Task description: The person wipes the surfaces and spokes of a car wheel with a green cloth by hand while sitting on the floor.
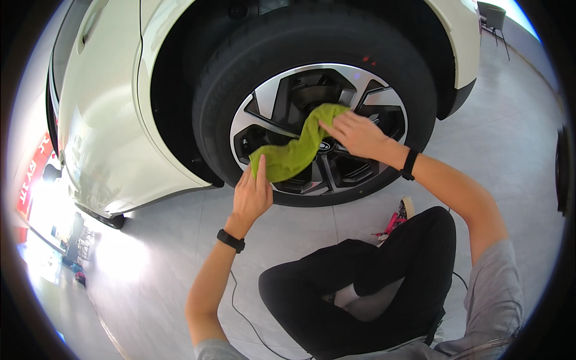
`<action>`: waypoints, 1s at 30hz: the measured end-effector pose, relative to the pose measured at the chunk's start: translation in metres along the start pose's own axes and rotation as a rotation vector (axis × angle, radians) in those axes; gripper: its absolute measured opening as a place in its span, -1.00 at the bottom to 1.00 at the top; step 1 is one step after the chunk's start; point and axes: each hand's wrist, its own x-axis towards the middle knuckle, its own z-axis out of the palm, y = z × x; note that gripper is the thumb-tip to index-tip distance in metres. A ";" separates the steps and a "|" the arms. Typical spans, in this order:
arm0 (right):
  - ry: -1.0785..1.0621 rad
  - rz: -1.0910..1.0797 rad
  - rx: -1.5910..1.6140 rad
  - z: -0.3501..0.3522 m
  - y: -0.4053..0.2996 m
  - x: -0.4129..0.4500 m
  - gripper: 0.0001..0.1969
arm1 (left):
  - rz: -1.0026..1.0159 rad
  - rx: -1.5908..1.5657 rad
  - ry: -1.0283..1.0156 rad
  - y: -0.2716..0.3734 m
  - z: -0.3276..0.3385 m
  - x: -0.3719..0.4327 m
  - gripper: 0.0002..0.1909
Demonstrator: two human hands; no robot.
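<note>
A green cloth (297,150) stretches in an S-shaped fold across the front of a car's alloy wheel (265,102). My left hand (253,193) grips its lower left end near the rim's lower edge, index finger laid along the fabric. The upper right end is in my right hand (357,133), over the spokes just above the hub. Part of the centre cap (325,145) shows below the cloth; the rest is covered. Around the two-tone rim sits a black tire (234,72) with small red marks on its upper right sidewall.
The pale car body (101,135) curves around the wheel arch. My crossed legs (360,283) rest on the grey tiled floor (180,261). A thin black cable (245,315) runs beside my left knee. A chair (492,18) stands far right, and a dark round object (561,171) at the right edge.
</note>
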 end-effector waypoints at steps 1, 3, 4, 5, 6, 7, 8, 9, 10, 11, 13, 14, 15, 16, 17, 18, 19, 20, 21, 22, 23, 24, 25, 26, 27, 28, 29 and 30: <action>0.045 0.068 0.021 -0.013 0.007 0.003 -0.38 | -0.016 0.010 0.026 0.002 -0.003 0.010 -0.28; 0.099 0.126 -0.046 -0.034 0.020 0.007 -0.39 | -0.040 0.050 0.108 0.012 -0.005 0.033 -0.29; 0.119 0.121 -0.089 -0.044 0.030 0.004 -0.38 | -0.083 0.104 0.168 0.023 -0.005 0.050 -0.29; 0.139 0.117 -0.132 -0.053 0.041 0.001 -0.37 | -0.127 0.159 0.227 0.031 -0.004 0.066 -0.29; 0.140 0.124 -0.135 -0.059 0.047 0.000 -0.37 | -0.110 0.186 0.237 0.036 -0.005 0.079 -0.30; 0.138 0.148 -0.176 -0.063 0.052 0.000 -0.37 | -0.104 0.181 0.236 0.039 -0.002 0.092 -0.30; 0.135 0.172 -0.216 -0.065 0.057 -0.001 -0.37 | -0.035 0.201 0.252 0.041 0.002 0.105 -0.30; 0.132 0.179 -0.221 -0.067 0.060 -0.001 -0.37 | 0.036 0.220 0.271 0.043 0.005 0.118 -0.30; 0.119 0.176 -0.194 -0.068 0.063 -0.001 -0.35 | 0.065 0.211 0.291 0.047 0.008 0.131 -0.31; 0.106 0.174 -0.167 -0.069 0.065 -0.002 -0.33 | 0.101 0.177 0.295 0.049 0.012 0.144 -0.30; 0.105 0.146 -0.129 -0.058 0.069 -0.008 -0.30 | 0.198 0.169 0.259 0.050 0.025 0.169 -0.30; 0.111 0.110 -0.086 -0.050 0.070 -0.011 -0.28 | 0.206 0.167 0.251 0.051 0.029 0.178 -0.30; 0.099 0.118 -0.090 -0.048 0.069 -0.016 -0.28 | 0.257 0.161 0.194 0.053 0.037 0.186 -0.30; 0.058 0.112 -0.091 -0.046 0.065 -0.021 -0.26 | 0.310 0.155 0.136 0.056 0.044 0.191 -0.30; 0.017 0.106 -0.092 -0.044 0.064 -0.026 -0.25 | 0.317 0.143 0.136 0.058 0.052 0.193 -0.30; 0.044 0.100 -0.138 -0.037 0.064 -0.031 -0.22 | 0.295 0.160 0.112 0.058 0.065 0.190 -0.30; 0.037 0.113 -0.135 -0.031 0.062 -0.037 -0.22 | 0.275 0.181 0.082 0.057 0.076 0.184 -0.29; 0.022 0.117 -0.117 -0.026 0.059 -0.042 -0.22 | 0.297 0.141 0.126 0.056 0.087 0.180 -0.26; 0.011 0.123 -0.091 -0.021 0.054 -0.046 -0.23 | 0.303 0.136 0.108 0.055 0.097 0.171 -0.26; 0.027 0.124 -0.072 -0.017 0.049 -0.049 -0.25 | 0.275 0.107 0.072 0.054 0.106 0.162 -0.26; 0.026 0.138 -0.058 -0.009 0.043 -0.051 -0.25 | 0.246 0.081 0.036 0.052 0.114 0.152 -0.25; 0.045 0.116 -0.060 -0.007 0.042 -0.052 -0.26 | 0.227 0.110 0.018 0.054 0.118 0.148 -0.26; 0.066 0.093 -0.060 -0.005 0.041 -0.054 -0.27 | 0.232 0.101 0.015 0.056 0.122 0.145 -0.26; 0.003 0.107 -0.044 -0.005 0.037 -0.057 -0.29 | 0.198 0.100 0.024 0.057 0.126 0.141 -0.25; -0.003 0.113 -0.041 -0.004 0.036 -0.058 -0.29 | 0.162 0.100 0.033 0.060 0.127 0.138 -0.25; -0.014 0.095 -0.006 -0.002 0.034 -0.059 -0.35 | 0.156 0.132 0.035 0.064 0.128 0.134 -0.24; -0.026 0.077 0.031 -0.001 0.031 -0.062 -0.40 | 0.155 0.124 0.030 0.068 0.130 0.127 -0.24; -0.023 0.079 0.029 0.002 0.029 -0.063 -0.40 | 0.132 0.151 -0.036 0.069 0.127 0.122 -0.24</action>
